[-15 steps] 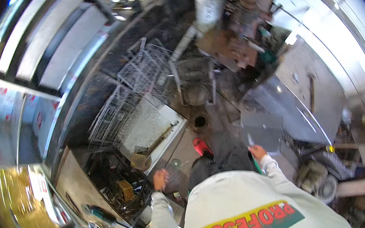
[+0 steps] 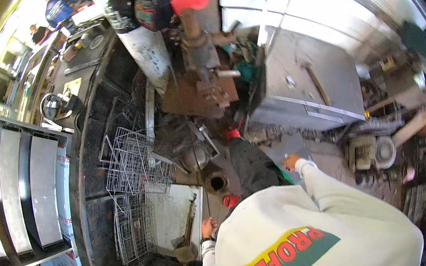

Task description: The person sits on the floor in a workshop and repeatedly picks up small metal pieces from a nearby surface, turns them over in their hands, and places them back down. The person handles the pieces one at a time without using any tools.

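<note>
Left hand [image 2: 209, 227] was clenched, empty as far as showed; right hand [image 2: 291, 162] touched the grey sheet [image 2: 286, 147], grip unclear. Wire racks [image 2: 132, 168] lay untouched.

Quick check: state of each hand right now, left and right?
Left hand: closed in a fist; whether it grips anything cannot be told.
Right hand: by a grey metal sheet; open or closed cannot be told.
</note>
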The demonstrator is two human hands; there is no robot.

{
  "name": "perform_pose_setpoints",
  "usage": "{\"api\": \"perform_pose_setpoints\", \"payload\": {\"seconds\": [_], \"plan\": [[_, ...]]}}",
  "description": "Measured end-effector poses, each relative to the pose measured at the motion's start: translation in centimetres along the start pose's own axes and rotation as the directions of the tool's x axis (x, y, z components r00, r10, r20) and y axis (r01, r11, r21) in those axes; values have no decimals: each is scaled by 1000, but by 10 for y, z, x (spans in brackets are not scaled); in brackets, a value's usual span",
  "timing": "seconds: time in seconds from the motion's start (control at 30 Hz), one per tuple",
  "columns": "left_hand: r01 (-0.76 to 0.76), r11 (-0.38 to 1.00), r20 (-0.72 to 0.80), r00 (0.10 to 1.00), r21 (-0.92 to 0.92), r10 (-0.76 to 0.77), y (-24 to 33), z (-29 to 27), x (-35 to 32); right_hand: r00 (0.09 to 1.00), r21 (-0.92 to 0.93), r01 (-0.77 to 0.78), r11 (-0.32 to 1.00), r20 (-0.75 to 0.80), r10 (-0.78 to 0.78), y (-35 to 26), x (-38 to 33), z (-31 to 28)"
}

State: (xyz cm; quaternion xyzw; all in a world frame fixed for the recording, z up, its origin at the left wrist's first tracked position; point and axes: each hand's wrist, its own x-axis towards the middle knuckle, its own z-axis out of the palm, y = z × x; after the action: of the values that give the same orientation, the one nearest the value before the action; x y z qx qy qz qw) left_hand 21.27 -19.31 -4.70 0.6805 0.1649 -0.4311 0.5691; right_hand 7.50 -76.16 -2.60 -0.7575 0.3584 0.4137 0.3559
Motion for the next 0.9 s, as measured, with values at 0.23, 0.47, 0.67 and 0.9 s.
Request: {"api": "perform_pose_setpoints", "payload": {"seconds": [0.23,0.47,0.67,0.9], "plan": [[-140,730,-45,973,669,228,38,28,109,885,-211,345,915,-252,-392,-62,101,-102],[-115,930,-290,957,-350,9,184,163,143,344,-727,676,121,166,-924,-100,154,-260],[-243,938,-386,913,-246,136,157,214,124,993,248,98,964,41,-112,-217,133,-303],[-157,563,-354,898,-812,-261,39,185,53,912,-299,409,862,98,-399,-294,108,-205]]}}
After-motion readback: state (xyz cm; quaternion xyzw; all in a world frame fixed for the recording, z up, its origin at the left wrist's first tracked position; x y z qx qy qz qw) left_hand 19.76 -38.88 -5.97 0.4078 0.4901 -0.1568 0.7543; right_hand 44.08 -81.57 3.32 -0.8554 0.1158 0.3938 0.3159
